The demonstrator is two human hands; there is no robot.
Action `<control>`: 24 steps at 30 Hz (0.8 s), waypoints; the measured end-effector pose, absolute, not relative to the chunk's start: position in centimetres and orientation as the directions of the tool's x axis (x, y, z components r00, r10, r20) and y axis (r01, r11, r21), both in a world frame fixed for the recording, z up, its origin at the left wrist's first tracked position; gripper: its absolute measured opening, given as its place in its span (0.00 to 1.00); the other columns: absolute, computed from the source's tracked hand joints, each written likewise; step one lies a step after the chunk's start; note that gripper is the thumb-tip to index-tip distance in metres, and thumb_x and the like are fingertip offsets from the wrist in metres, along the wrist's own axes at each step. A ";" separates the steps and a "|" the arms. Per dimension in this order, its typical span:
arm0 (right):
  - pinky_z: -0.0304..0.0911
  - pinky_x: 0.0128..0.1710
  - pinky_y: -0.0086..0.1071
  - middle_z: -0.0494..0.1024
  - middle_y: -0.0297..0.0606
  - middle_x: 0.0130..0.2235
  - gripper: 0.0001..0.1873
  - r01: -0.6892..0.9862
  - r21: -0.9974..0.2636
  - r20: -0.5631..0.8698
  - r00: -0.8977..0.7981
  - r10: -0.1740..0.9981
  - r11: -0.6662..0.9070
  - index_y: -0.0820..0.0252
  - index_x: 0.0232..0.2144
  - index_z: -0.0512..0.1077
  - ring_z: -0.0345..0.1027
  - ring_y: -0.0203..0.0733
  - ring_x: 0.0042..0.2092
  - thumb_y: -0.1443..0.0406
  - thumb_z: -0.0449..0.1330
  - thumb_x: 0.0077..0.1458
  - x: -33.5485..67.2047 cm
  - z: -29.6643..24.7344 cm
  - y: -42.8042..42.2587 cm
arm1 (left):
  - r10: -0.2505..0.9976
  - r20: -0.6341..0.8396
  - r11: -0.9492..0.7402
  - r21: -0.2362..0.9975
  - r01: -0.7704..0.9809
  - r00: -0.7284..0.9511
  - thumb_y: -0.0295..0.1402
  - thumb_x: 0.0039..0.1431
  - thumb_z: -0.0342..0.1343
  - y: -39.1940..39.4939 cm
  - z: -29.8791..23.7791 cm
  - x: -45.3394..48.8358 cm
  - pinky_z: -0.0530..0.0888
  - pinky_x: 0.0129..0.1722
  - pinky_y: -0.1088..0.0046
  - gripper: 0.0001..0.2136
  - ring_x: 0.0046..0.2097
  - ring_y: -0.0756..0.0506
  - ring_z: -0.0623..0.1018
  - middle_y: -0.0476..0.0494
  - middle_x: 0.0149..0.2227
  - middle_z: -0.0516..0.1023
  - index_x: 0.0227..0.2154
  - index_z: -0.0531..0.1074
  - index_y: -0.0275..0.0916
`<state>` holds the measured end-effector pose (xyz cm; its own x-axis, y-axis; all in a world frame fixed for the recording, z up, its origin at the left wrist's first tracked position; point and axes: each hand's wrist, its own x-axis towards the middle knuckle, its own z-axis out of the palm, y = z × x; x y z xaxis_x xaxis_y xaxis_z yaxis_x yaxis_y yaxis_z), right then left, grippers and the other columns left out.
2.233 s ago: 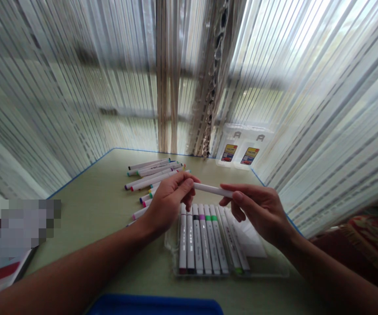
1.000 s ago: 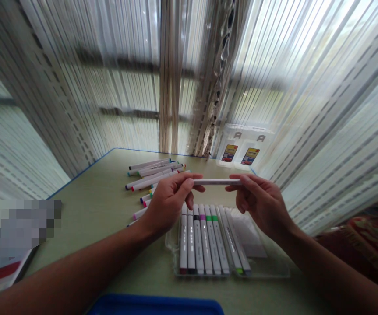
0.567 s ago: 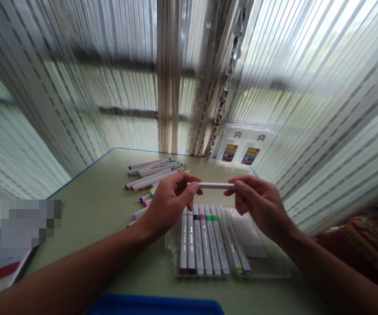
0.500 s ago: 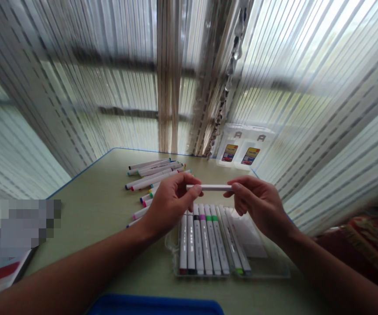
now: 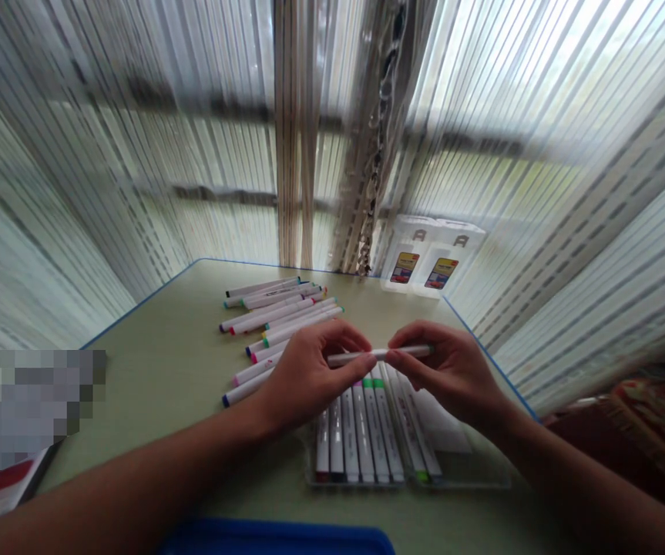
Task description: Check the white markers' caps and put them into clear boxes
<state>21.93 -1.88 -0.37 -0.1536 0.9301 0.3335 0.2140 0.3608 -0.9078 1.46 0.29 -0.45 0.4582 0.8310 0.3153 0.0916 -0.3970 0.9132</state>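
Note:
A white marker point(image 5: 379, 354) lies level between my two hands, above a clear plastic case. My left hand point(image 5: 320, 366) pinches it left of the middle, and my right hand point(image 5: 439, 370) pinches it right of the middle, the fingertips nearly meeting. Below, the clear case point(image 5: 471, 484) holds a row of white markers point(image 5: 358, 439), some with green or purple bands, plus two more lying slanted at its right side. My hands cover the upper ends of several of these. Left of my left hand, loose white markers point(image 5: 277, 314) with coloured ends lie spread on the table.
Two clear packages point(image 5: 421, 258) with yellow and red labels stand at the table's back right. A blue-rimmed object point(image 5: 274, 536) shows at the near edge. String curtains point(image 5: 222, 154) hang behind the pale green table point(image 5: 159, 347). Patterned cloth point(image 5: 656, 424) lies at right.
My hands have come closer together and slightly lower, their grips moving from the marker's ends to its middle. More of the loose markers now show.

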 end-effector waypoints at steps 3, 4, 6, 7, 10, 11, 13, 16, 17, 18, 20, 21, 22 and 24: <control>0.63 0.22 0.23 0.76 0.33 0.25 0.08 0.279 -0.873 0.352 -0.209 0.912 0.400 0.62 0.30 0.76 0.67 0.32 0.24 0.64 0.70 0.51 21.8 -0.2 -2.1 | 0.812 0.308 -0.412 0.904 0.114 0.496 0.35 0.58 0.63 0.0 -0.4 1.5 0.74 0.38 0.73 0.09 0.37 0.47 0.79 0.44 0.34 0.81 0.36 0.79 0.35; 0.63 0.23 0.23 0.76 0.33 0.25 0.07 0.307 -0.856 0.359 -0.225 0.906 0.415 0.62 0.30 0.76 0.68 0.32 0.25 0.64 0.70 0.51 21.8 -0.1 -2.2 | 0.806 0.302 -0.408 0.906 0.109 0.508 0.35 0.58 0.62 0.0 -0.4 1.6 0.74 0.39 0.73 0.09 0.37 0.47 0.79 0.44 0.35 0.82 0.37 0.79 0.35; 0.63 0.24 0.23 0.76 0.33 0.26 0.06 0.347 -0.831 0.364 -0.252 0.897 0.435 0.61 0.30 0.76 0.68 0.32 0.26 0.64 0.69 0.53 21.8 0.0 -2.3 | 0.800 0.300 -0.397 0.914 0.084 0.520 0.35 0.59 0.62 -0.2 -0.4 1.7 0.75 0.39 0.72 0.08 0.38 0.46 0.80 0.44 0.35 0.82 0.37 0.80 0.35; 0.62 0.24 0.23 0.76 0.33 0.26 0.06 0.351 -0.828 0.359 -0.264 0.895 0.436 0.61 0.31 0.76 0.67 0.32 0.25 0.64 0.68 0.54 21.8 0.0 -2.3 | 0.799 0.305 -0.395 0.916 0.069 0.518 0.34 0.59 0.62 -0.2 -0.5 1.7 0.75 0.39 0.72 0.08 0.38 0.46 0.80 0.44 0.35 0.82 0.37 0.80 0.35; 0.59 0.21 0.22 0.77 0.33 0.27 0.06 0.320 -0.849 0.331 -0.296 0.896 0.420 0.61 0.33 0.76 0.65 0.29 0.23 0.63 0.66 0.56 21.9 0.0 -2.4 | 0.797 0.334 -0.407 0.912 0.039 0.503 0.33 0.58 0.63 -0.3 -0.5 1.8 0.77 0.38 0.73 0.07 0.38 0.46 0.80 0.44 0.35 0.81 0.36 0.80 0.35; 0.59 0.21 0.22 0.77 0.33 0.28 0.06 0.308 -0.857 0.325 -0.300 0.897 0.414 0.61 0.33 0.76 0.65 0.29 0.23 0.63 0.66 0.56 21.9 0.0 -2.4 | 0.796 0.343 -0.413 0.910 0.032 0.499 0.33 0.58 0.63 -0.3 -0.5 1.8 0.77 0.38 0.73 0.07 0.38 0.46 0.80 0.44 0.35 0.81 0.35 0.80 0.35; 0.60 0.21 0.22 0.77 0.34 0.27 0.06 0.286 -0.870 0.322 -0.290 0.901 0.403 0.61 0.32 0.76 0.65 0.29 0.23 0.63 0.67 0.56 22.0 0.0 -2.3 | 0.800 0.350 -0.416 0.909 0.031 0.488 0.33 0.58 0.63 -0.3 -0.5 1.8 0.77 0.39 0.73 0.07 0.38 0.47 0.80 0.44 0.35 0.81 0.35 0.80 0.35; 0.59 0.19 0.23 0.76 0.34 0.25 0.07 0.218 -0.902 0.319 -0.240 0.917 0.372 0.61 0.32 0.77 0.63 0.29 0.22 0.62 0.66 0.57 22.1 -0.1 -2.2 | 0.829 0.329 -0.386 0.922 0.037 0.452 0.33 0.57 0.64 0.2 -0.5 1.7 0.77 0.39 0.72 0.07 0.38 0.47 0.80 0.44 0.35 0.82 0.36 0.80 0.35; 0.58 0.19 0.23 0.76 0.33 0.25 0.07 0.180 -0.917 0.316 -0.223 0.922 0.357 0.61 0.32 0.77 0.62 0.29 0.21 0.62 0.65 0.57 22.1 -0.1 -2.2 | 0.839 0.323 -0.377 0.925 0.041 0.438 0.34 0.57 0.64 0.4 -0.6 1.6 0.77 0.38 0.73 0.07 0.36 0.47 0.80 0.44 0.34 0.81 0.36 0.80 0.35; 0.58 0.18 0.23 0.76 0.33 0.24 0.08 0.135 -0.929 0.314 -0.206 0.927 0.344 0.61 0.33 0.77 0.62 0.29 0.20 0.61 0.64 0.58 22.2 -0.1 -2.1 | 0.849 0.317 -0.366 0.930 0.039 0.423 0.34 0.57 0.64 0.6 -0.6 1.5 0.76 0.35 0.75 0.07 0.35 0.48 0.80 0.45 0.33 0.81 0.36 0.80 0.35; 0.58 0.18 0.23 0.77 0.34 0.25 0.08 0.041 -0.944 0.314 -0.180 0.932 0.326 0.61 0.35 0.77 0.62 0.29 0.20 0.61 0.63 0.60 22.3 -0.3 -2.0 | 0.864 0.310 -0.344 0.939 0.017 0.396 0.34 0.56 0.65 0.9 -0.6 1.4 0.74 0.30 0.78 0.07 0.31 0.51 0.78 0.47 0.31 0.80 0.35 0.80 0.36; 0.58 0.18 0.24 0.77 0.34 0.25 0.08 0.000 -0.947 0.316 -0.173 0.933 0.321 0.60 0.36 0.78 0.62 0.29 0.20 0.61 0.63 0.60 22.4 -0.4 -1.9 | 0.871 0.305 -0.331 0.944 -0.001 0.386 0.33 0.56 0.65 1.0 -0.6 1.4 0.72 0.29 0.79 0.07 0.30 0.52 0.77 0.47 0.30 0.80 0.35 0.79 0.35; 0.58 0.19 0.24 0.78 0.35 0.26 0.08 -0.032 -0.948 0.317 -0.169 0.933 0.317 0.60 0.37 0.78 0.63 0.29 0.20 0.62 0.62 0.61 22.4 -0.4 -1.8 | 0.876 0.300 -0.317 0.948 -0.019 0.378 0.33 0.55 0.65 1.1 -0.6 1.3 0.71 0.27 0.80 0.07 0.29 0.53 0.76 0.48 0.30 0.79 0.35 0.79 0.35; 0.59 0.19 0.24 0.78 0.36 0.27 0.09 -0.077 -0.948 0.317 -0.168 0.934 0.308 0.60 0.39 0.79 0.63 0.30 0.20 0.62 0.61 0.62 22.5 -0.6 -1.8 | 0.884 0.289 -0.294 0.955 -0.046 0.368 0.33 0.55 0.65 1.2 -0.5 1.3 0.70 0.26 0.81 0.07 0.27 0.54 0.74 0.49 0.29 0.78 0.34 0.79 0.35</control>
